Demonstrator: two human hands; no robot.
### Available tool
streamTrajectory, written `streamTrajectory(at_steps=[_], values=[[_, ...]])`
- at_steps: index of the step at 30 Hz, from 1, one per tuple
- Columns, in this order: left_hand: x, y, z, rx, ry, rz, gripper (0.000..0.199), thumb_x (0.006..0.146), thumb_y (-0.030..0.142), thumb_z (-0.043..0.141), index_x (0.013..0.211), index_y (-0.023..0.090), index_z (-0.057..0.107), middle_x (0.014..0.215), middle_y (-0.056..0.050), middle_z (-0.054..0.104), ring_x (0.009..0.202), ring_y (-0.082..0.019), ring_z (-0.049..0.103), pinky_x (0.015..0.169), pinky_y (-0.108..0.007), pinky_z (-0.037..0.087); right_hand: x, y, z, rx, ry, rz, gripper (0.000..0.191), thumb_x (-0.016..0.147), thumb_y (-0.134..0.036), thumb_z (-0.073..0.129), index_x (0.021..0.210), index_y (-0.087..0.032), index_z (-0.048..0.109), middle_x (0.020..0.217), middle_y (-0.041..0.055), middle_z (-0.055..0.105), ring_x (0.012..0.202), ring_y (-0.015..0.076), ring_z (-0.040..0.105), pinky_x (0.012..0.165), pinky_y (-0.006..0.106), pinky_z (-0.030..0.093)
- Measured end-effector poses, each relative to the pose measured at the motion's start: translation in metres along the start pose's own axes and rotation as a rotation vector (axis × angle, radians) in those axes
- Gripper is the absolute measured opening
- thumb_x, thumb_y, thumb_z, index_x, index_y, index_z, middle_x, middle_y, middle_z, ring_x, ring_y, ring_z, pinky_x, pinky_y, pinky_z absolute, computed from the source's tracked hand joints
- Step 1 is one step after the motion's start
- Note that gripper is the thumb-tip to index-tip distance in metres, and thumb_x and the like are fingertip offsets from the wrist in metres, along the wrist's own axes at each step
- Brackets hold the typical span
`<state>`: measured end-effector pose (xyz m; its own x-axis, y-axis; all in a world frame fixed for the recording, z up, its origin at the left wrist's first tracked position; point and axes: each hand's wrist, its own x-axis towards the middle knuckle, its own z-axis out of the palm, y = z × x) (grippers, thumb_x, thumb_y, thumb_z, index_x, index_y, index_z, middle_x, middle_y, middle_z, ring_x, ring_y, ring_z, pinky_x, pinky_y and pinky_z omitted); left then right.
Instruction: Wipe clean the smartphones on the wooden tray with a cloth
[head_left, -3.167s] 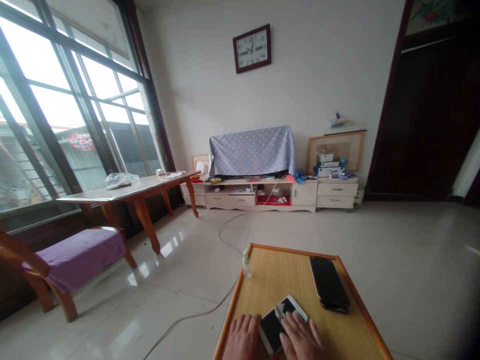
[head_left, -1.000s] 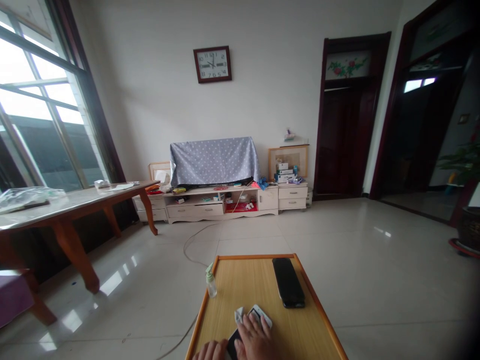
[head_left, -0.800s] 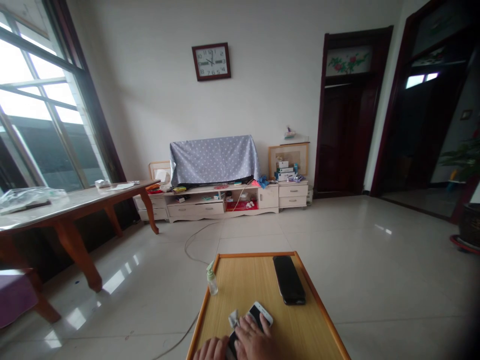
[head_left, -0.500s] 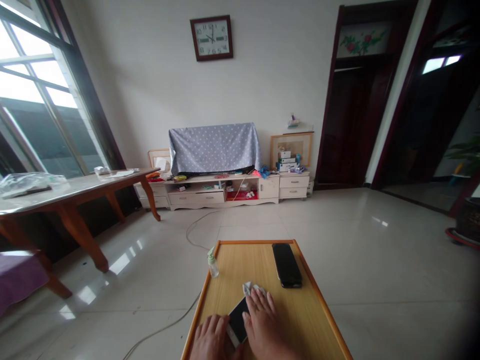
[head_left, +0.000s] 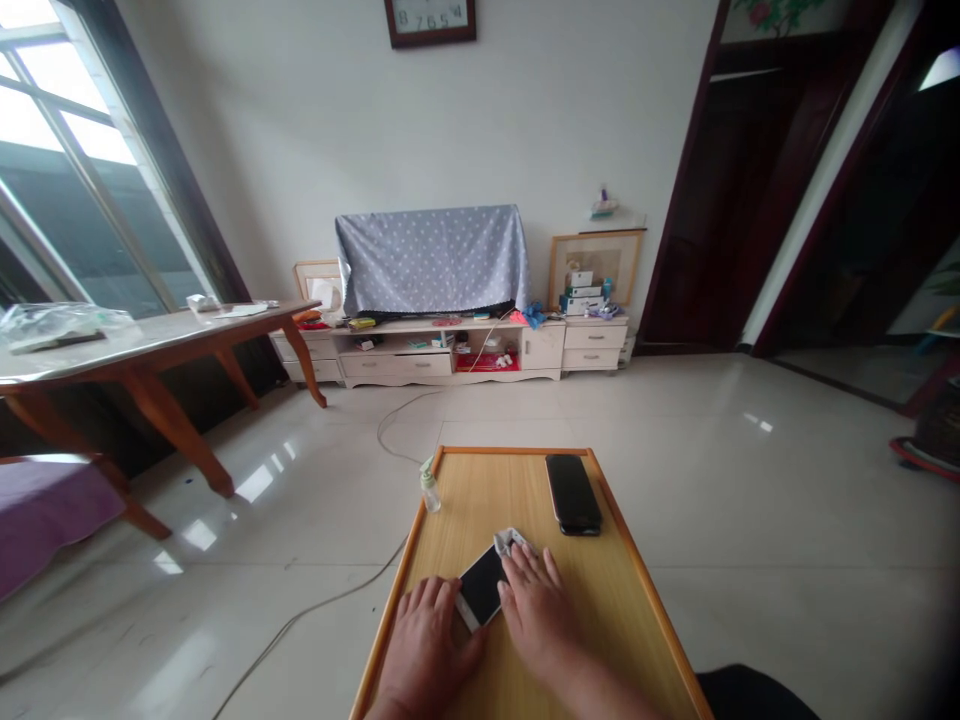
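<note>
A white-rimmed smartphone [head_left: 480, 588] with a dark screen lies tilted across the middle of a low wooden table [head_left: 510, 451] with an orange rim. My left hand [head_left: 424, 630] rests against the phone's lower left edge. On its right side lies my right hand [head_left: 532, 610], fingers spread, with the fingertips beside a small crumpled white cloth [head_left: 510, 542] at the phone's far end. A second, black phone [head_left: 572, 494] lies face up near the far right rim. By the far left corner stands a small pump bottle [head_left: 429, 490].
A thin cable [head_left: 322, 590] runs across the tiled floor to the left of the low table. Further left stand a long wooden table [head_left: 172, 335] and a purple-cushioned chair [head_left: 45, 505]. A white cabinet [head_left: 450, 365] with cluttered shelves stands against the far wall.
The view has tilted upward and the room has shifted down and around. My right hand has moved from on top of the white phone to its right side, uncovering the screen and cloth.
</note>
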<state>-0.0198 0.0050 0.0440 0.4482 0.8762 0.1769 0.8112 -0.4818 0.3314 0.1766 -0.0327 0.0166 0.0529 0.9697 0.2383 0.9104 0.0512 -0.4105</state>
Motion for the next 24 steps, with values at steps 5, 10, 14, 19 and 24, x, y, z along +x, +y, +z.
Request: streamTrajectory(at_steps=[5, 10, 14, 19, 24], values=[[0.002, 0.0, -0.001, -0.023, -0.027, -0.003, 0.039, 0.081, 0.04, 0.065, 0.117, 0.025, 0.063, 0.111, -0.005, 0.065, 0.11, -0.026, 0.056, 0.099, -0.039, 0.04, -0.023, -0.02, 0.001, 0.122, -0.083, -0.144, 0.044, 0.108, -0.038, 0.036, 0.145, -0.026, 0.057, 0.153, 0.0048, 0.051, 0.146, 0.0256, 0.042, 0.126, 0.05, 0.02], [0.001, 0.001, -0.001, -0.016, -0.009, -0.009, 0.044, 0.08, 0.04, 0.066, 0.12, 0.024, 0.063, 0.115, -0.006, 0.066, 0.113, -0.027, 0.056, 0.102, -0.04, 0.039, -0.001, 0.002, -0.01, 0.044, -0.017, -0.003, 0.045, 0.107, -0.035, 0.034, 0.14, -0.022, 0.062, 0.148, 0.0099, 0.056, 0.143, 0.0283, 0.046, 0.125, 0.059, 0.019], [0.0, 0.001, -0.001, -0.03, 0.0, -0.023, 0.044, 0.079, 0.04, 0.066, 0.12, 0.024, 0.063, 0.115, -0.006, 0.066, 0.113, -0.027, 0.056, 0.102, -0.04, 0.038, -0.005, 0.0, 0.0, 0.058, 0.009, -0.017, 0.046, 0.105, -0.036, 0.037, 0.142, -0.02, 0.06, 0.15, 0.0112, 0.053, 0.144, 0.0293, 0.044, 0.124, 0.057, 0.023], [0.0, 0.0, -0.002, -0.051, -0.033, -0.021, 0.041, 0.078, 0.04, 0.067, 0.116, 0.025, 0.064, 0.111, -0.006, 0.066, 0.109, -0.027, 0.057, 0.099, -0.04, 0.04, -0.021, -0.021, 0.01, 0.162, -0.08, -0.164, 0.042, 0.103, -0.033, 0.043, 0.14, -0.025, 0.062, 0.148, 0.0056, 0.056, 0.141, 0.0279, 0.048, 0.125, 0.053, 0.023], [0.001, 0.002, -0.004, -0.039, -0.01, -0.025, 0.043, 0.078, 0.043, 0.065, 0.117, 0.025, 0.065, 0.113, -0.008, 0.066, 0.109, -0.028, 0.057, 0.098, -0.041, 0.04, 0.012, -0.005, -0.002, 0.062, -0.041, -0.029, 0.046, 0.105, -0.035, 0.035, 0.141, -0.022, 0.061, 0.149, 0.0104, 0.055, 0.143, 0.0298, 0.045, 0.124, 0.058, 0.021]])
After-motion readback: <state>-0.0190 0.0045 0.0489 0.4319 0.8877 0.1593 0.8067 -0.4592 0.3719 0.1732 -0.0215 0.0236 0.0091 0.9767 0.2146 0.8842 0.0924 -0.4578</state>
